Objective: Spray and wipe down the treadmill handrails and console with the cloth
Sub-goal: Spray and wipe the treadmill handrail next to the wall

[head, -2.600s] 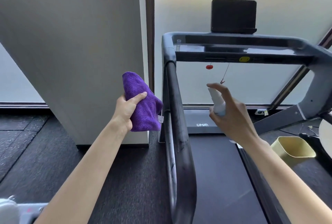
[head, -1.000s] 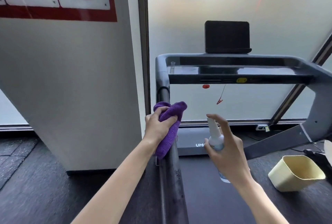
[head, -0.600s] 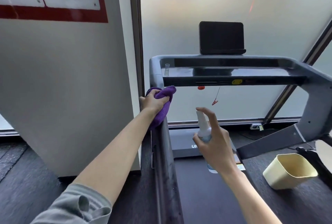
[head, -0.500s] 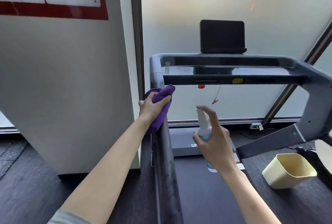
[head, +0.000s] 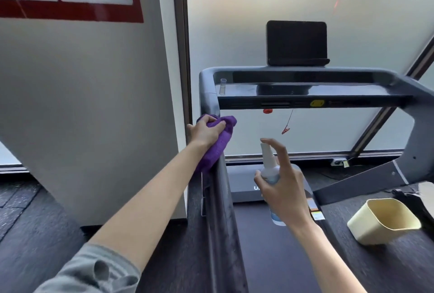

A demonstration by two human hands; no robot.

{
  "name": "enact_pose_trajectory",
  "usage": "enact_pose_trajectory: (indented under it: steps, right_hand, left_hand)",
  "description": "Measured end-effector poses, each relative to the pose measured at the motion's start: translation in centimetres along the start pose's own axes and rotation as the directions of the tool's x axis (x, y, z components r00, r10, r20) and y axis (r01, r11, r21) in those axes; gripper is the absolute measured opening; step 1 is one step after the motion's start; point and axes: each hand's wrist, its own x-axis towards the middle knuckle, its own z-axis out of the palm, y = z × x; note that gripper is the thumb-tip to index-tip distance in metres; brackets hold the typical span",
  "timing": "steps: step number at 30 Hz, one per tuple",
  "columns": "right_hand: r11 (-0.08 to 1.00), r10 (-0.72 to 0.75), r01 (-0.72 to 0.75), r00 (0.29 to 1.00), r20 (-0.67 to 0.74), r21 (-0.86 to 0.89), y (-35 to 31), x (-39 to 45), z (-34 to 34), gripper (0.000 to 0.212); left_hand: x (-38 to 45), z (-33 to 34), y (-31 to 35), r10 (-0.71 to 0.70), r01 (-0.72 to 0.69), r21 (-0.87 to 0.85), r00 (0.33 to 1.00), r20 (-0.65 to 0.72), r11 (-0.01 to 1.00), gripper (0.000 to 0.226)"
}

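My left hand (head: 205, 132) grips a purple cloth (head: 218, 144) wrapped over the top end of the treadmill's left handrail (head: 222, 210), just below the corner where it meets the console. The dark glossy console (head: 305, 95) spans across ahead, with a black screen (head: 296, 42) standing on it. My right hand (head: 285, 184) holds a small white spray bottle (head: 270, 170) upright over the belt, index finger on the nozzle top. The right handrail (head: 422, 133) runs down at the far right.
A white pillar (head: 94, 105) with a red-bordered sign stands close to the left of the rail. A cream plastic bin (head: 385, 221) sits on the floor at the right. A red safety clip (head: 285, 130) dangles under the console. Frosted glass lies behind.
My left hand brought the cloth from the air onto the left handrail and slid it up toward the console corner. My right hand with the bottle stayed near the belt's middle.
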Motion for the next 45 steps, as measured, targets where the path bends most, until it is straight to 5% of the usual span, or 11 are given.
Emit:
enact_pose_trajectory:
  steps: [6,13,21,28,34,38,45]
  right_hand:
    - [1.000,0.012,-0.012,1.000,0.022,-0.017,-0.9,0.3,-0.3,0.074]
    - [1.000,0.007,-0.007,1.000,0.008,-0.026,-0.5,-0.9,-1.0,0.074]
    - [0.999,0.038,-0.038,0.999,0.039,0.005,-0.2,-2.5,-1.2,0.072]
    - [0.999,0.033,-0.033,0.997,0.073,0.012,-2.2,-2.8,-0.9,0.067]
    - [0.999,-0.023,0.021,0.999,0.041,0.033,-2.0,-5.2,-2.6,0.067]
    - [0.998,-0.013,0.011,1.000,0.022,0.058,-1.9,-7.0,-3.6,0.068]
    - [0.998,0.020,-0.024,0.997,0.069,0.062,-2.9,-8.7,-4.4,0.066]
  left_hand:
    - [-0.3,-0.1,0.2,-0.009,0.008,-0.083,1.000,-0.016,0.997,0.043]
    - [-12.1,-1.2,-3.1,0.085,-0.057,-0.328,0.994,0.073,0.943,0.027]
    - [-9.4,-0.4,-1.5,0.031,-0.033,0.037,0.999,0.036,0.999,0.032]
    - [-9.0,-0.8,-0.8,0.021,-0.020,-0.044,1.000,0.020,0.999,0.033]
    - [-18.9,-1.3,-3.5,0.098,-0.087,-0.216,0.994,0.043,0.973,0.024]
    - [-23.9,-0.9,-4.5,0.068,-0.066,-0.056,0.997,0.033,0.996,0.030]
    - [-16.7,-0.8,-1.8,-0.018,0.018,0.012,0.999,0.039,1.000,0.037]
